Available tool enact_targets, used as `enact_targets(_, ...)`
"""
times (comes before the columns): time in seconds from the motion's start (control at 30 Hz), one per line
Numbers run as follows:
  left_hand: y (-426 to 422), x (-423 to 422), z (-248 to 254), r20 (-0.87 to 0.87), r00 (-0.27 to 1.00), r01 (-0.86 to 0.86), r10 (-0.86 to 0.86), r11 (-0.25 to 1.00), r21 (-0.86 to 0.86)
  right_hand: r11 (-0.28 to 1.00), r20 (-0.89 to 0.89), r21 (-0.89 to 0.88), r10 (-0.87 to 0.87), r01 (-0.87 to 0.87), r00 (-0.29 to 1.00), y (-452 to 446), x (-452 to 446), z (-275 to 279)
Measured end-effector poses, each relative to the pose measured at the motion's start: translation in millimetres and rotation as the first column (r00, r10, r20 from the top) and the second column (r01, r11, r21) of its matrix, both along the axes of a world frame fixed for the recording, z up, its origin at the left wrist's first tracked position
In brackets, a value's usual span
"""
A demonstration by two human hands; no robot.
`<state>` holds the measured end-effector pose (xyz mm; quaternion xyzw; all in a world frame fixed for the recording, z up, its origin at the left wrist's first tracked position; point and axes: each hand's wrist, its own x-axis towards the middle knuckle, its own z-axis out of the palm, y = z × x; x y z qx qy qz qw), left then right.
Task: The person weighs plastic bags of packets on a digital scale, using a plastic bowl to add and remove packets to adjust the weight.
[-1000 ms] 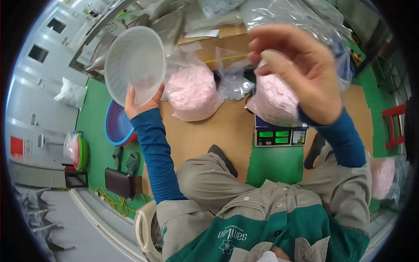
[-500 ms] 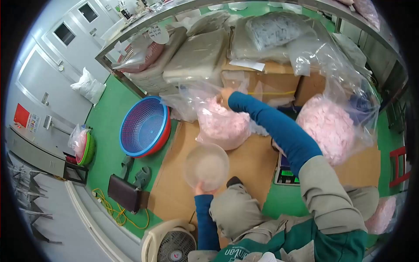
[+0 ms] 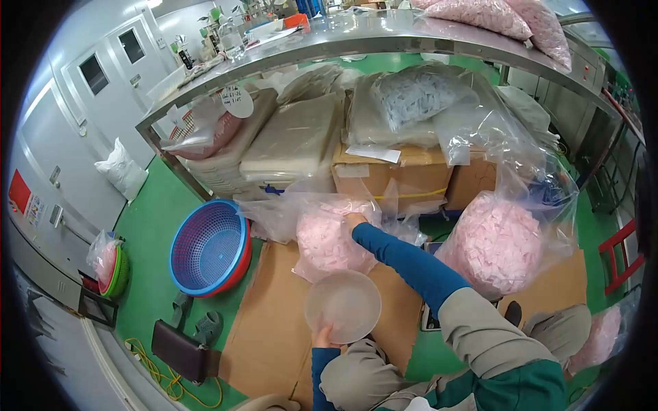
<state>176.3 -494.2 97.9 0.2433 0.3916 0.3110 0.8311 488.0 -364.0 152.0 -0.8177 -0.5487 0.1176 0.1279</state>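
Note:
My left hand (image 3: 323,335) holds a round, translucent plastic bowl (image 3: 343,306) by its near rim, above the cardboard. Just beyond the bowl sits a clear plastic bag of pink pieces (image 3: 330,240), its loose film spreading to the left. At this bag's mouth is my right hand (image 3: 354,220), fingers bent and apparently closed on the film; the fingertips are partly hidden. A larger clear bag of pink pieces (image 3: 497,243) stands to the right of my right forearm. Partly covered by that arm is a scale (image 3: 430,316).
Nested blue and red baskets (image 3: 209,250) stand on the green floor at left. Cardboard (image 3: 257,329) covers the floor before me. Beyond, stacked plastic bags (image 3: 291,140) and a cardboard box (image 3: 394,175) sit under a metal table (image 3: 384,46). A brown stool (image 3: 179,351) and slippers lie lower left.
The view has tilted up, showing more of the tabletop. Relative to the smaller bag, the bowl has shifted right. My right hand stays at that bag's mouth; the scale's green display is now hidden.

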Motion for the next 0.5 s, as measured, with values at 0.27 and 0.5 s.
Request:
enact_targets(0.27,0.0,-7.4,6.1,0.076,0.993,-0.100,0.092,0.990,0.102,0.913,-0.083,0.406,0.063,-0.024,0.995,6.5,7.3,-27.8)
enact_targets(0.5,33.9,3.1,150.0,0.249,0.957,0.010,-0.147,0.878,0.478,0.612,-0.775,0.609,0.322,0.505,0.544,-83.4,-2.5,107.2)
